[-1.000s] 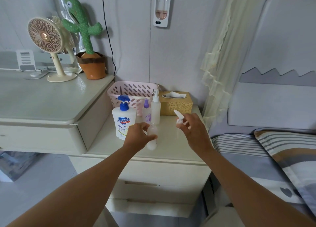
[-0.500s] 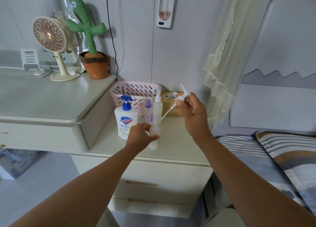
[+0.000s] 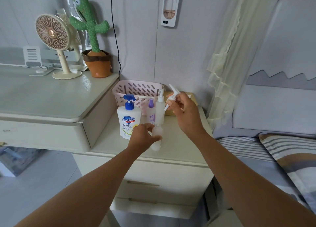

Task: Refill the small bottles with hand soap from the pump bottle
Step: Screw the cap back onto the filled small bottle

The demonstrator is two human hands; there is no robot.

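On the nightstand (image 3: 181,146) my left hand (image 3: 142,138) grips a small frosted bottle (image 3: 157,136) that stands upright with its neck uncovered. My right hand (image 3: 185,115) holds that bottle's white pump cap (image 3: 172,97) up above the nightstand, its tube pointing down-left. The white hand soap pump bottle (image 3: 127,122) with a blue pump stands just left of my left hand. Behind it stand a small purple-capped bottle (image 3: 151,113) and a taller frosted spray bottle (image 3: 160,109).
A pink basket (image 3: 136,88) and a yellow tissue box (image 3: 192,97) sit at the nightstand's back. To the left is a higher desk (image 3: 51,98) with a fan (image 3: 54,40) and a cactus toy (image 3: 92,30). A bed (image 3: 273,158) lies to the right.
My right hand lifted the pump cap with its tube out of the small bottle and raised it up to the right. My left hand stayed on the small bottle.
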